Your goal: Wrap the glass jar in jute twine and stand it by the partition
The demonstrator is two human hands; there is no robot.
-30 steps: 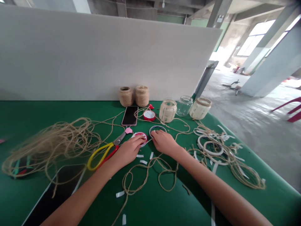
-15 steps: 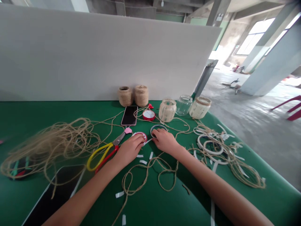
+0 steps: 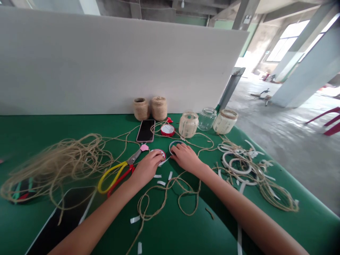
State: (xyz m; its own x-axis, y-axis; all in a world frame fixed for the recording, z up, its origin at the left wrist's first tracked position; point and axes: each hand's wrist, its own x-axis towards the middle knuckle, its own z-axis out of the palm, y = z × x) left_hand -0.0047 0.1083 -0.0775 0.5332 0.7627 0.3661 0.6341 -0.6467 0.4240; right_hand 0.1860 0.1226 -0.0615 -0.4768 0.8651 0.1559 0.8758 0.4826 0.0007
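My left hand [image 3: 148, 165] is closed at the edge of a red-rimmed round piece [image 3: 161, 152] lying on the green table. To its right, my right hand [image 3: 186, 156] rests with bent fingers on a dark-rimmed ring [image 3: 175, 143]. A thin white strip [image 3: 166, 160] runs between the fingertips of both hands. Short white tape pieces [image 3: 161, 182] lie just below. Scissors with one yellow and one red handle [image 3: 131, 160] are left of my left hand, a pink piece at their tip.
Twine-wrapped jars [image 3: 159, 108], a phone [image 3: 146, 130], a red round tin [image 3: 167, 130] and glass jars [image 3: 188, 124] stand or lie behind. Tangled twine [image 3: 77, 156] spreads left; white rings [image 3: 236, 163] and twine lie right. A black panel [image 3: 63, 219] is front left.
The white strip between my hands looks thinner. Both hands stay in nearly the same place; the whole view has shifted very slightly.
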